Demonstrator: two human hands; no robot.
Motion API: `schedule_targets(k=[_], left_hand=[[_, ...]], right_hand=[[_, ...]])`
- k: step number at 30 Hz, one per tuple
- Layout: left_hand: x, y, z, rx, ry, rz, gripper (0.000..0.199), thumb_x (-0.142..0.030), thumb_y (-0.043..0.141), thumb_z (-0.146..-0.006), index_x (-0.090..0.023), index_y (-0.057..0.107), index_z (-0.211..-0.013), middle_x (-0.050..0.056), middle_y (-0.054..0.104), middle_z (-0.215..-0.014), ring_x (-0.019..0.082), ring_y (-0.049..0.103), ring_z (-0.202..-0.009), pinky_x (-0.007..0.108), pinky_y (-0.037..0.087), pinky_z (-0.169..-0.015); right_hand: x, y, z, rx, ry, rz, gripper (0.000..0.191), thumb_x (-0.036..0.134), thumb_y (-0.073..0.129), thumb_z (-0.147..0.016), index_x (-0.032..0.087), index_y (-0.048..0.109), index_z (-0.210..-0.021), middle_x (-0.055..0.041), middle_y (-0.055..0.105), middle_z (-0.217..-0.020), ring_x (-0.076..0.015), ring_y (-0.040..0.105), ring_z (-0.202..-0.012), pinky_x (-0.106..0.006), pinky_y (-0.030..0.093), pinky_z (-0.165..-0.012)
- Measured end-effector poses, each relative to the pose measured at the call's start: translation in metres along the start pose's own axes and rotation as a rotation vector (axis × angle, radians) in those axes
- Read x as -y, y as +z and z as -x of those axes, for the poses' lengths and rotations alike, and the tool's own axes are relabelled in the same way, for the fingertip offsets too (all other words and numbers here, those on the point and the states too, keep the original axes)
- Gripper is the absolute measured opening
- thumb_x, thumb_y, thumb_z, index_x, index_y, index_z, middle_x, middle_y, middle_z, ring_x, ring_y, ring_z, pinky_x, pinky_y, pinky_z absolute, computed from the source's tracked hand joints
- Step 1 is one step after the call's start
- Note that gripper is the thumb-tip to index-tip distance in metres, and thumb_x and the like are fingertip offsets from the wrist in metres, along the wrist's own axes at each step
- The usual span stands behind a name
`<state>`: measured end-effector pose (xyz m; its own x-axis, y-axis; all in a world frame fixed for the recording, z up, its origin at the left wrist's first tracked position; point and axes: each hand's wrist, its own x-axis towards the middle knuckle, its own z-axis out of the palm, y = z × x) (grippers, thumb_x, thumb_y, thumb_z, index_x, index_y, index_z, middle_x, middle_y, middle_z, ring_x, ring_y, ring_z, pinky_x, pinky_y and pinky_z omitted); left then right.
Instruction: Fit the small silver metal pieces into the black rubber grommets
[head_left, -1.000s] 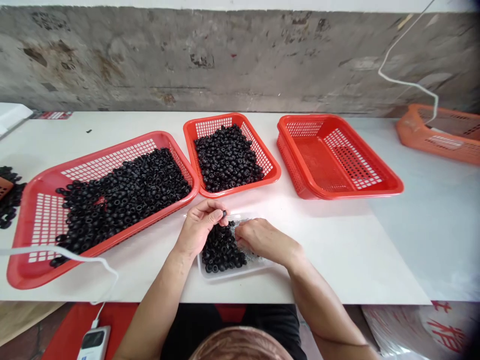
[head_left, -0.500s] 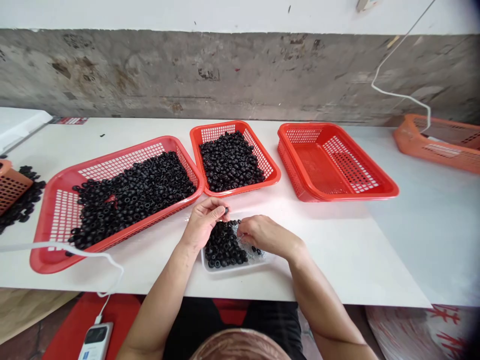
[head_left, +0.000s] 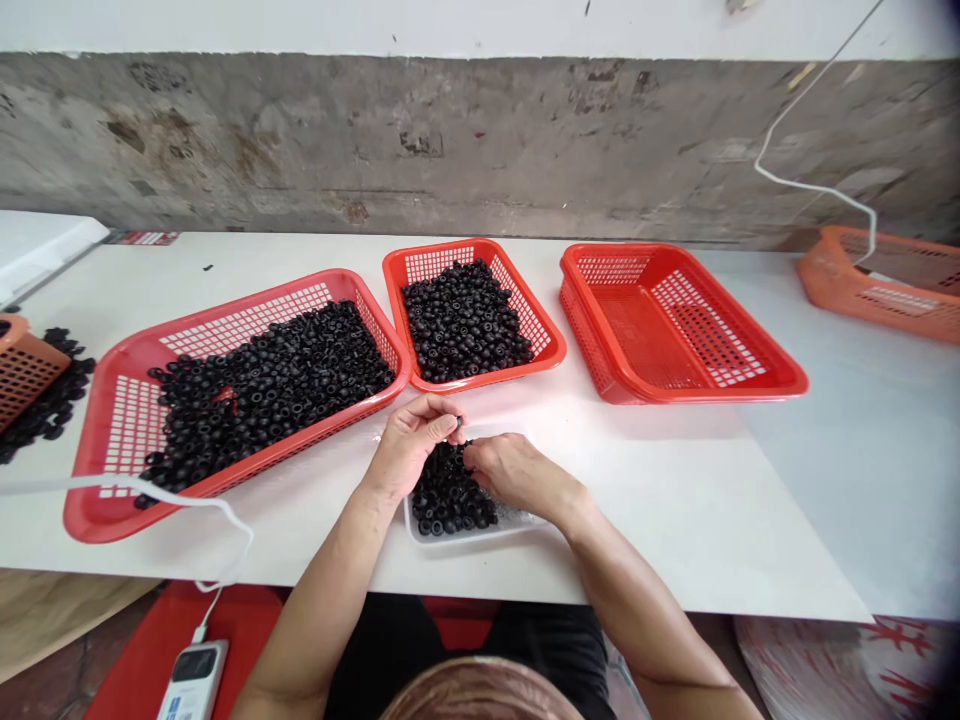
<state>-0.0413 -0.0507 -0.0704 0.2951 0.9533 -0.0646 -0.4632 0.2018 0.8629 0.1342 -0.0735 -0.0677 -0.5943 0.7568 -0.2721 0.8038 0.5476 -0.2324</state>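
Between the thumb and fingers of my left hand is a small black ring-shaped piece, held up over the back edge of a clear plastic tray. My right hand is closed in a pinch over the tray, just below and right of the left fingertips; what it holds, if anything, is hidden. Many black ring-shaped pieces fill the left part of the tray. Small shiny clear bits lie at its right, partly under my right hand.
Two red baskets, one large and one smaller, hold black pieces behind and left. A red basket stack stands right. Orange baskets sit at far left and far right. A white cable crosses the table's left front.
My right hand has moved left and slightly up, closer to my left fingertips. The left hand keeps its pinch on the black piece. The whole view has shifted slightly.
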Motion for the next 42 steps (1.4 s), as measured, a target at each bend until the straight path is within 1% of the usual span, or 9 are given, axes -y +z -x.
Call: schedule_targets(k=[5, 8, 11, 15, 22, 27, 32, 36, 42], left_hand=[[-0.003, -0.001, 0.001, -0.019, -0.005, 0.005, 0.029, -0.036, 0.092, -0.065, -0.016, 0.077, -0.08, 0.003, 0.073, -0.075, 0.011, 0.062, -0.06, 0.025, 0.052, -0.064], [-0.007, 0.0, 0.002, -0.015, -0.003, 0.005, 0.029, -0.035, 0.092, -0.065, -0.016, 0.075, -0.079, 0.002, 0.072, -0.074, 0.01, 0.061, -0.06, 0.024, 0.051, -0.064], [-0.007, 0.001, 0.003, 0.007, -0.009, -0.013, 0.027, -0.033, 0.09, -0.068, -0.015, 0.074, -0.078, 0.002, 0.072, -0.075, 0.01, 0.061, -0.061, 0.023, 0.049, -0.063], [-0.005, 0.003, 0.003, 0.043, -0.022, -0.015, 0.022, -0.031, 0.088, -0.071, -0.014, 0.074, -0.077, 0.002, 0.071, -0.076, 0.009, 0.061, -0.063, 0.022, 0.048, -0.064], [-0.023, 0.018, -0.009, 0.027, -0.092, 0.001, 0.031, -0.036, 0.091, -0.068, -0.014, 0.079, -0.086, 0.004, 0.072, -0.079, 0.009, 0.06, -0.064, 0.021, 0.05, -0.065], [-0.048, 0.03, -0.027, 0.032, -0.103, 0.048, 0.032, -0.036, 0.094, -0.065, -0.013, 0.079, -0.083, 0.003, 0.071, -0.075, 0.007, 0.06, -0.06, 0.018, 0.05, -0.059], [-0.056, 0.038, -0.049, 0.065, -0.145, 0.123, 0.034, -0.029, 0.096, -0.06, -0.012, 0.078, -0.084, 0.003, 0.073, -0.077, 0.008, 0.064, -0.063, 0.017, 0.054, -0.063], [-0.053, 0.041, -0.06, 0.053, -0.122, 0.14, 0.034, -0.027, 0.097, -0.058, -0.014, 0.078, -0.083, 0.002, 0.074, -0.078, 0.009, 0.067, -0.068, 0.018, 0.056, -0.068], [-0.051, 0.04, -0.064, 0.043, -0.124, 0.118, 0.031, -0.026, 0.096, -0.059, -0.013, 0.079, -0.082, 0.002, 0.074, -0.077, 0.008, 0.066, -0.065, 0.02, 0.054, -0.068]], right_hand=[[-0.005, -0.008, 0.002, -0.004, -0.021, -0.064, 0.014, 0.016, 0.06, -0.088, 0.015, 0.07, -0.097, -0.0069, 0.074, -0.088, -0.0201, 0.069, -0.079, -0.026, 0.042, -0.069], [-0.012, -0.016, 0.008, -0.072, -0.075, -0.263, 0.014, 0.014, 0.061, -0.082, 0.017, 0.069, -0.093, -0.0008, 0.069, -0.079, -0.0136, 0.059, -0.067, -0.023, 0.039, -0.065], [-0.02, -0.023, 0.014, -0.258, -0.152, -0.538, 0.01, 0.014, 0.058, -0.082, 0.016, 0.064, -0.089, 0.0028, 0.06, -0.072, -0.0105, 0.049, -0.061, -0.022, 0.039, -0.062], [-0.022, -0.031, 0.017, -0.558, -0.148, -0.77, 0.008, 0.025, 0.055, -0.091, 0.017, 0.058, -0.089, 0.0044, 0.052, -0.068, -0.0102, 0.046, -0.059, -0.021, 0.039, -0.057], [-0.018, -0.066, 0.012, -0.608, -0.16, -0.586, 0.018, 0.032, 0.05, -0.103, 0.018, 0.06, -0.105, 0.0018, 0.061, -0.075, -0.0115, 0.054, -0.063, -0.022, 0.043, -0.06], [-0.017, -0.088, 0.008, -0.746, -0.22, -0.375, 0.024, 0.025, 0.042, -0.107, 0.018, 0.063, -0.116, -0.0069, 0.072, -0.099, -0.016, 0.067, -0.087, -0.027, 0.051, -0.079], [-0.025, -0.092, 0.003, -0.908, -0.208, -0.332, 0.028, 0.022, 0.043, -0.107, 0.018, 0.068, -0.119, -0.0071, 0.072, -0.097, -0.016, 0.068, -0.087, -0.027, 0.053, -0.081], [-0.036, -0.091, -0.002, -0.923, -0.216, -0.445, 0.026, 0.022, 0.049, -0.104, 0.021, 0.068, -0.122, -0.0086, 0.071, -0.113, -0.0178, 0.068, -0.104, -0.03, 0.055, -0.092], [-0.046, -0.087, -0.01, -0.938, -0.211, -0.541, 0.022, 0.024, 0.056, -0.102, 0.023, 0.072, -0.116, -0.0086, 0.067, -0.117, -0.019, 0.066, -0.109, -0.032, 0.055, -0.095]])
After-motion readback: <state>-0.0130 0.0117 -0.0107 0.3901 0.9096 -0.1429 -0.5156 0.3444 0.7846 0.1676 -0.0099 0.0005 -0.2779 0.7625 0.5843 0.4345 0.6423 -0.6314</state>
